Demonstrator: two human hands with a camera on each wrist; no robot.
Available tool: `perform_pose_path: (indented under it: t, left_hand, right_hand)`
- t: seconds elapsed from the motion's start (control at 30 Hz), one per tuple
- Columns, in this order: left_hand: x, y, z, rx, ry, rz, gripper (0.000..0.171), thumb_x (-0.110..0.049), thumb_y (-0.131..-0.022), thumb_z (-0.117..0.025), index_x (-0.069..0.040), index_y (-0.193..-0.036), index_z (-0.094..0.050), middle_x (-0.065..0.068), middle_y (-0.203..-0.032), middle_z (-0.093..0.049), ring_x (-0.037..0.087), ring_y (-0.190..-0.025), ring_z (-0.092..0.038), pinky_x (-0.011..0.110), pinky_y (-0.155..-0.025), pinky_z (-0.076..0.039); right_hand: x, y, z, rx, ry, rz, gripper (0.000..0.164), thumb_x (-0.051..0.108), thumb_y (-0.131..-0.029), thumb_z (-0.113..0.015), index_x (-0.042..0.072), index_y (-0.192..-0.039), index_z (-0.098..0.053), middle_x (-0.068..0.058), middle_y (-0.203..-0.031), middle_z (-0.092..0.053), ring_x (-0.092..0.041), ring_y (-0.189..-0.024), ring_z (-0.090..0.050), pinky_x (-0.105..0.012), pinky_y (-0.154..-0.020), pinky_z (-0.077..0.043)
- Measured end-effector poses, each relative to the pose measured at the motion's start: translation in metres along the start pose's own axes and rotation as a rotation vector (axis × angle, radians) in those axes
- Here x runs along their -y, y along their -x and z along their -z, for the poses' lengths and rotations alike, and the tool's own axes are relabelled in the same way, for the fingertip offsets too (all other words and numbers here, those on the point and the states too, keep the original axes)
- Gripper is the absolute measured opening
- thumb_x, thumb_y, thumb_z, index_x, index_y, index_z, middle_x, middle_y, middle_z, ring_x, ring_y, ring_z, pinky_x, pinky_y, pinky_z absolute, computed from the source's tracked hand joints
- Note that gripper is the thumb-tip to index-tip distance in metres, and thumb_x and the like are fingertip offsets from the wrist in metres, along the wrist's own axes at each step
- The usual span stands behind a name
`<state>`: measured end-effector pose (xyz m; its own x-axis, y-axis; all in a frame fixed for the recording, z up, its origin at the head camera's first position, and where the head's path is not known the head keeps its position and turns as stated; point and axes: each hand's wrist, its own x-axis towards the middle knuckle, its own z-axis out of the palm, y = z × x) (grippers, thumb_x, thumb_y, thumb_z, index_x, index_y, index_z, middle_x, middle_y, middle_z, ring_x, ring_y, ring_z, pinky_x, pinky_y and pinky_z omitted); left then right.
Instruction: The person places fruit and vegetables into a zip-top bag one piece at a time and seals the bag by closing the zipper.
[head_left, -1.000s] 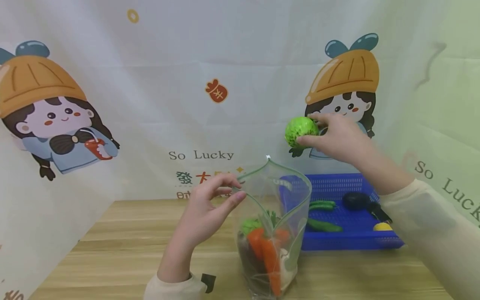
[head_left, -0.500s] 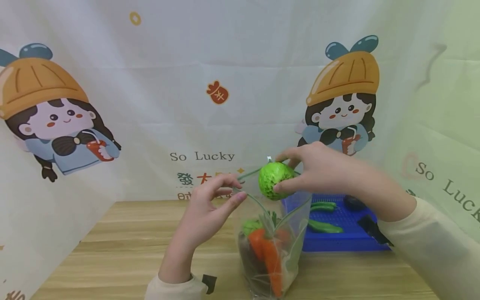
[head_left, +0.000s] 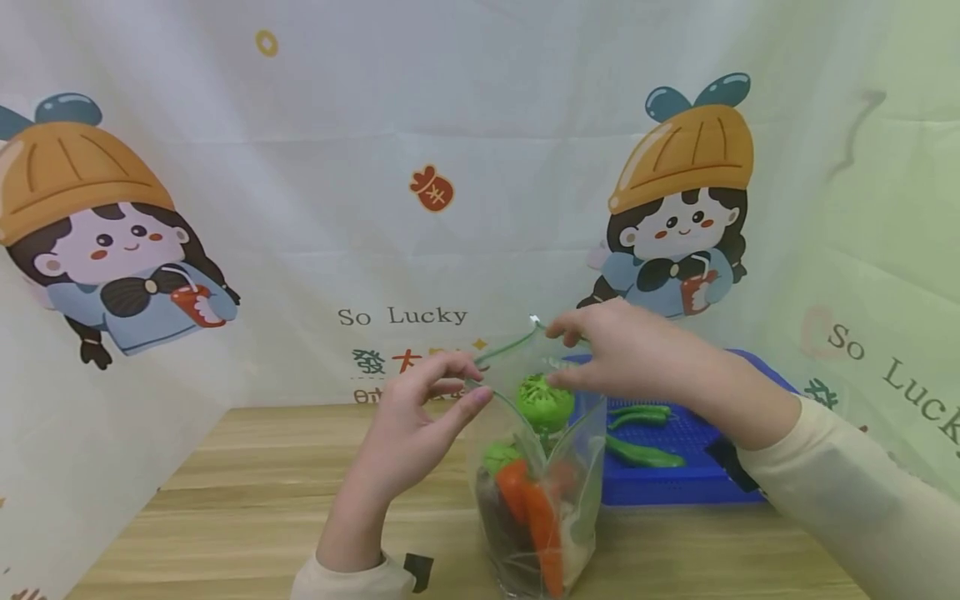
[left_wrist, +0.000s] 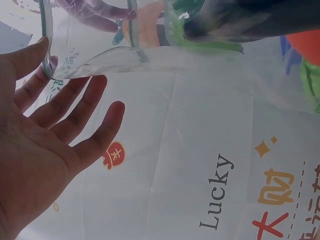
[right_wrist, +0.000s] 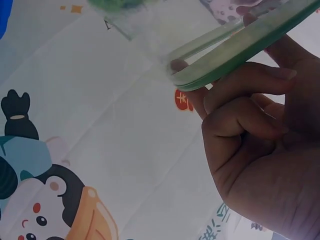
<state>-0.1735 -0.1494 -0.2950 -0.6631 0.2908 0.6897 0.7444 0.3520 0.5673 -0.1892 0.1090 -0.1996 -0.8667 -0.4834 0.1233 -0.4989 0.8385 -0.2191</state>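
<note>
A clear zip bag (head_left: 587,479) with a green seal stands upright on the wooden table, its mouth spread. Through the plastic show a carrot (head_left: 543,525), a dark purple vegetable (head_left: 506,521) and some leafy green. Above these, inside the bag, is a round green vegetable (head_left: 543,404) with a star-like marking on top. My left hand (head_left: 408,437) pinches the left side of the rim between thumb and fingers. My right hand (head_left: 637,354) is at the right side of the mouth, thumb and forefinger apart, just above the round vegetable. In the right wrist view the green seal (right_wrist: 240,55) crosses its fingers.
Behind the bag to the right sits a blue basket (head_left: 675,487), holding slim green chillies (head_left: 641,415) and a longer green pepper (head_left: 645,454). My right forearm covers its right part. A printed cloth (head_left: 510,100) hangs behind the table (head_left: 300,475).
My right hand has brought the round green vegetable leftward and down over the bag's mouth and let go of it; it is now inside. My left hand has stayed at the rim.
</note>
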Motion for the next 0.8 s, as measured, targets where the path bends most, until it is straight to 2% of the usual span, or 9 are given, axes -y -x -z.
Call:
perform_pose_path:
  t: [0.13, 0.23, 0.33, 0.43, 0.63, 0.8]
  left_hand:
    - [-0.001, 0.000, 0.000, -0.002, 0.005, -0.005, 0.014, -0.009, -0.098, -0.076, -0.007, -0.109, -0.069, 0.008, -0.112, -0.073, 0.022, -0.114, -0.071, 0.039, -0.102, -0.063]
    - [-0.001, 0.000, 0.000, -0.004, 0.003, -0.002, 0.013, -0.009, -0.098, -0.077, -0.010, -0.109, -0.069, 0.004, -0.112, -0.073, 0.021, -0.114, -0.071, 0.038, -0.102, -0.063]
    - [0.000, 0.000, 0.000, -0.003, 0.001, -0.004, 0.013, -0.009, -0.098, -0.077, -0.010, -0.108, -0.069, 0.006, -0.112, -0.073, 0.022, -0.114, -0.071, 0.039, -0.102, -0.063]
    - [0.001, 0.001, 0.000, -0.001, 0.000, -0.001, 0.013, -0.009, -0.098, -0.077, -0.009, -0.108, -0.068, 0.009, -0.113, -0.074, 0.023, -0.116, -0.071, 0.039, -0.103, -0.063]
    - [0.001, 0.001, 0.000, -0.002, -0.007, -0.002, 0.013, -0.009, -0.098, -0.077, -0.010, -0.108, -0.069, 0.005, -0.113, -0.074, 0.021, -0.115, -0.071, 0.038, -0.102, -0.063]
    - [0.002, 0.002, 0.001, -0.001, -0.003, 0.003, 0.014, -0.009, -0.098, -0.076, -0.006, -0.109, -0.068, 0.009, -0.115, -0.074, 0.019, -0.114, -0.071, 0.039, -0.102, -0.064]
  right_hand:
    - [-0.005, -0.001, 0.002, -0.076, -0.030, 0.004, 0.045, 0.039, -0.098, -0.076, 0.013, -0.134, -0.070, -0.006, -0.122, -0.077, -0.022, -0.104, -0.073, -0.044, -0.092, -0.063]
    - [-0.012, -0.003, 0.005, -0.149, -0.056, 0.004, 0.035, 0.035, -0.100, -0.074, 0.012, -0.127, -0.073, -0.004, -0.112, -0.077, -0.018, -0.090, -0.070, -0.040, -0.082, -0.061]
    - [-0.025, -0.010, 0.005, -0.206, -0.069, -0.005, 0.028, 0.032, -0.102, -0.071, 0.012, -0.122, -0.074, -0.004, -0.106, -0.077, -0.018, -0.086, -0.068, -0.040, -0.081, -0.059]
    - [-0.042, -0.019, 0.002, -0.220, -0.071, -0.025, 0.025, 0.029, -0.103, -0.068, 0.010, -0.117, -0.074, -0.006, -0.104, -0.077, -0.021, -0.088, -0.068, -0.043, -0.083, -0.058]
    - [-0.085, -0.041, -0.010, -0.154, -0.043, -0.096, 0.026, 0.027, -0.102, -0.067, 0.005, -0.114, -0.074, -0.013, -0.105, -0.078, -0.027, -0.092, -0.071, -0.048, -0.083, -0.060]
    - [-0.127, -0.061, -0.027, 0.001, 0.036, -0.123, 0.031, 0.023, -0.100, -0.067, -0.004, -0.116, -0.074, -0.020, -0.110, -0.078, -0.037, -0.104, -0.073, -0.056, -0.096, -0.061]
